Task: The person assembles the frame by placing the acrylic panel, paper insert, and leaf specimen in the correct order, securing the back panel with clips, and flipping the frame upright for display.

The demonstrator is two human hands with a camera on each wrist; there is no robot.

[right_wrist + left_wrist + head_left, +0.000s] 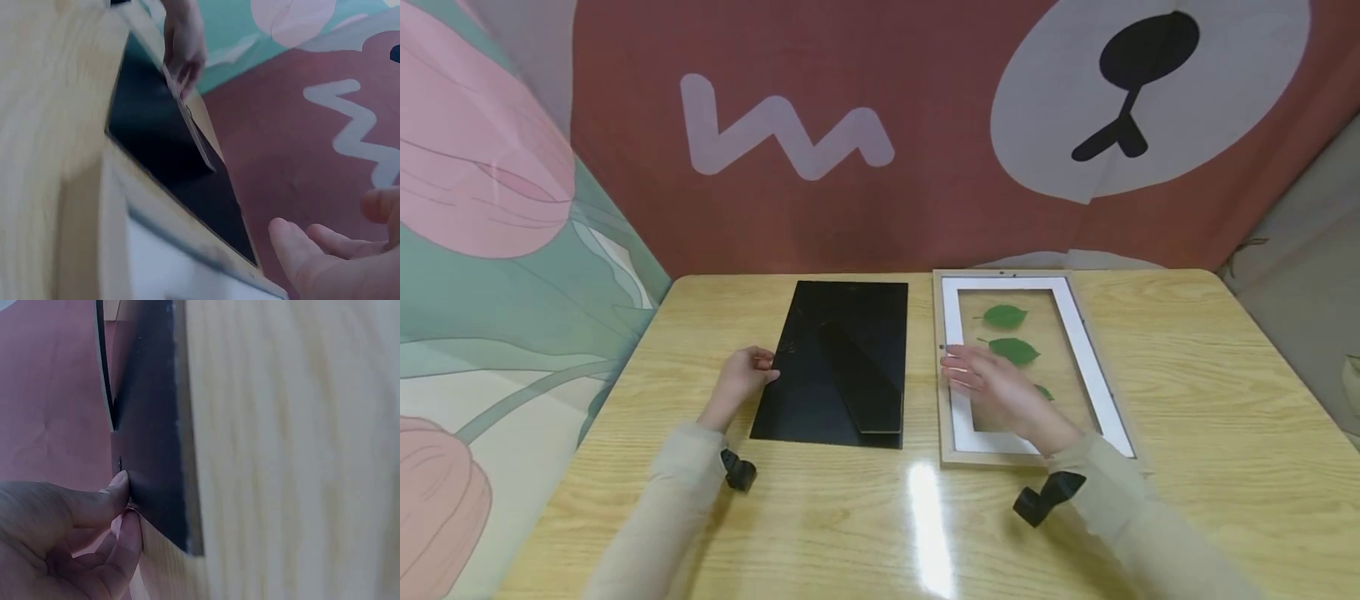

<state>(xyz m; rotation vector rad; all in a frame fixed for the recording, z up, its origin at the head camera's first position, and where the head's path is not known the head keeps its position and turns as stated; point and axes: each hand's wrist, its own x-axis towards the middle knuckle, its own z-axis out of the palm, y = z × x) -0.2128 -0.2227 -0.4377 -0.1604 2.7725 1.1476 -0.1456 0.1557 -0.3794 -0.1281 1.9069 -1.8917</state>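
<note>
A black picture-frame backboard with an easel leg on its upper face lies on the table. My left hand pinches its left edge; in the left wrist view the thumb is on top and the curled fingers are at the edge. Right of the board is a light wooden picture frame with a white mat around a see-through middle. Green leaves show inside it, one a leaf near the top. Over the frame's left part my right hand is held with fingers extended, gripping nothing, and partly covers the lowest leaf.
Both things lie on a wood-grain table, the board left of the frame with a narrow strip of tabletop between them. A printed cloth hangs right behind the table's back edge. Each wrist wears a small black camera.
</note>
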